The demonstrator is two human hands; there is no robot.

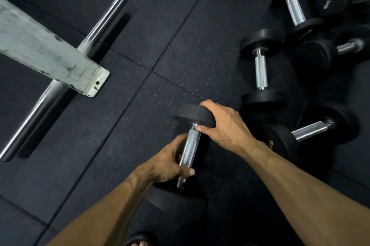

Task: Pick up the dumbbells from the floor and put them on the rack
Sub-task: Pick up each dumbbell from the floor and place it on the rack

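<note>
Black speckled rubber floor (180, 49) fills the view, with a pale bench leg (50, 51) and its chrome crossbar (66, 77) at the far left. One dumbbell (189, 149) lies at near centre: the left hand (166, 163) is curled round its knurled handle, and the right hand (224, 125) clasps the far weight head, fingers wrapped over the rim. Whether it has left the floor is unclear. Several other dumbbells (261, 71) lie clustered on the floor at the right. No rack is in view, so judging by this the task looks barely begun, with most of the carrying ahead.
</note>
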